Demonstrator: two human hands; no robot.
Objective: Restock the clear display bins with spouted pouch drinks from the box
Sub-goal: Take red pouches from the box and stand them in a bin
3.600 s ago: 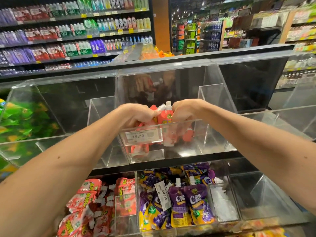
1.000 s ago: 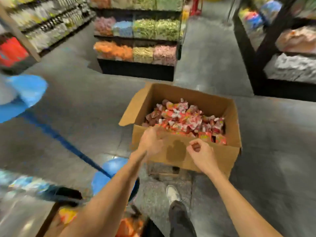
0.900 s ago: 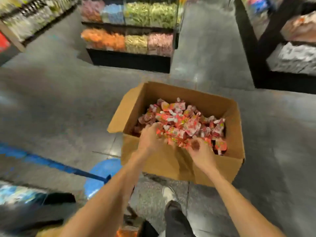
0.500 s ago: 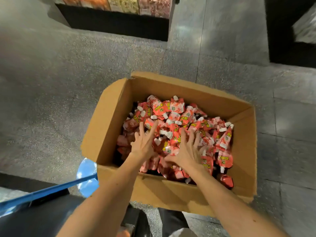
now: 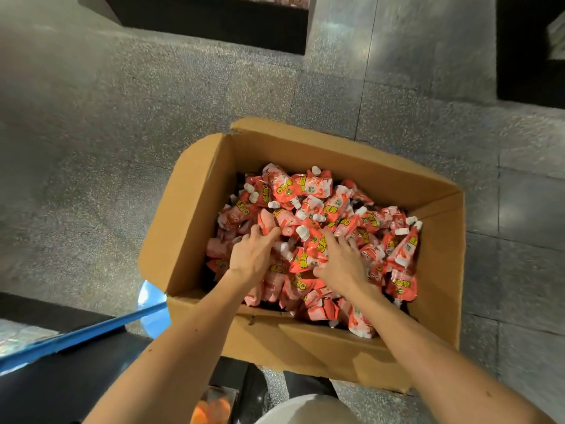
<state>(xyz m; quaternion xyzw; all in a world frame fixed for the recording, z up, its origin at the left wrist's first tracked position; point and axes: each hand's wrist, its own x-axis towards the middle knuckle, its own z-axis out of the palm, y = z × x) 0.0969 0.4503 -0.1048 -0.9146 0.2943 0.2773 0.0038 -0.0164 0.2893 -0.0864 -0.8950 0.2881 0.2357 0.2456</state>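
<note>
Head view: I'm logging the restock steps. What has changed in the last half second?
Both hands went from lying spread on the pile to closing on pouches: the left hand and right hand now curl their fingers into the red pouches. The cardboard box stayed put on the floor.

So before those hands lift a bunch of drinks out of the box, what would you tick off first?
1. Box open, flaps out of the way: ok.
2. Plenty of red pouches left to take: ok.
3. Left hand down on the pile, fingers curling into it: ok.
4. Right hand down on the pile beside it: ok.
5. Firm grip on a bunch between both hands: cannot tell, the fingertips are buried among the pouches.
6. Bins ready to receive them: cannot tell, they are out of view.
</note>
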